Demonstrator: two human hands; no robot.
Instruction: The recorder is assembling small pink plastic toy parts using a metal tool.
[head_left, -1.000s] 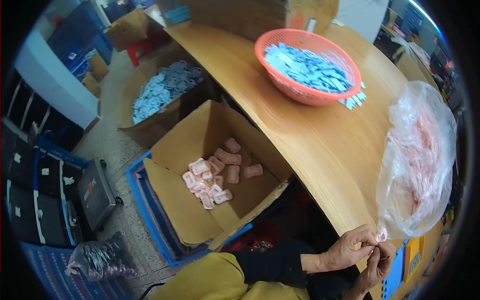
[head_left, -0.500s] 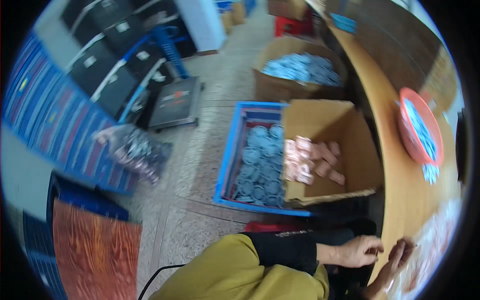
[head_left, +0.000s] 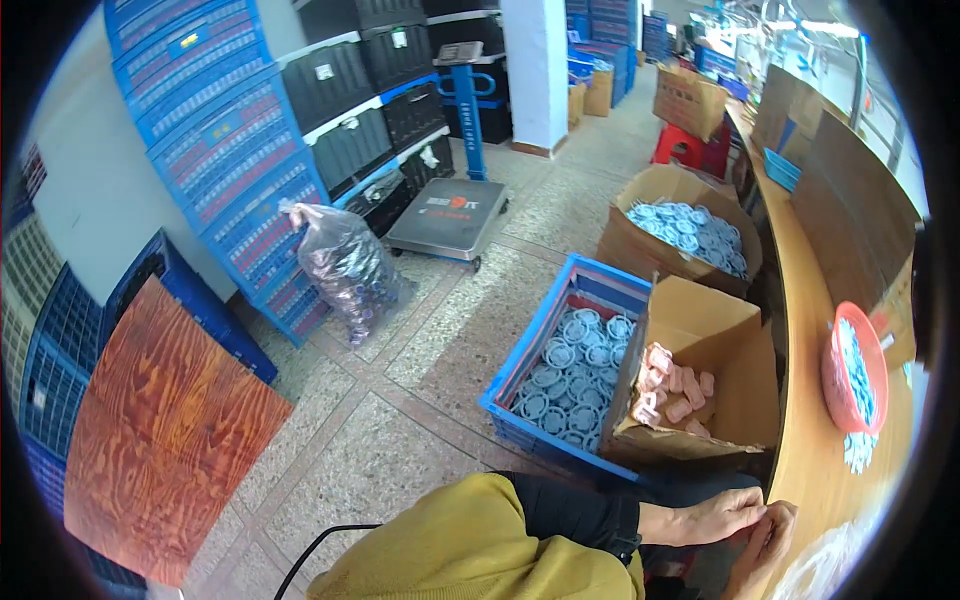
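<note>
My left hand (head_left: 726,516) reaches in from the lower edge with its fingers curled closed at the front edge of the wooden table (head_left: 806,455). Against its fingertips is my right hand (head_left: 768,545), also closed, fingers bent inward. Whatever sits between the fingers, if anything, is too small or hidden to make out. A clear plastic bag (head_left: 825,562) lies on the table just right of my right hand. Left of the table stands an open cardboard box (head_left: 735,330) with pink plastic pieces (head_left: 680,388) inside.
A blue crate (head_left: 520,375) of round blue plastic parts (head_left: 575,375) adjoins the box. Behind is another carton (head_left: 650,185) of blue parts. A pink basket (head_left: 868,375) rests on the table. A platform scale (head_left: 450,212), a filled bag (head_left: 350,265) and stacked blue crates (head_left: 215,130) stand leftward.
My hands were slightly apart and now meet at the fingertips. The whole view has shifted, so the boxes and crate appear lower and further right, and more of the room shows.
</note>
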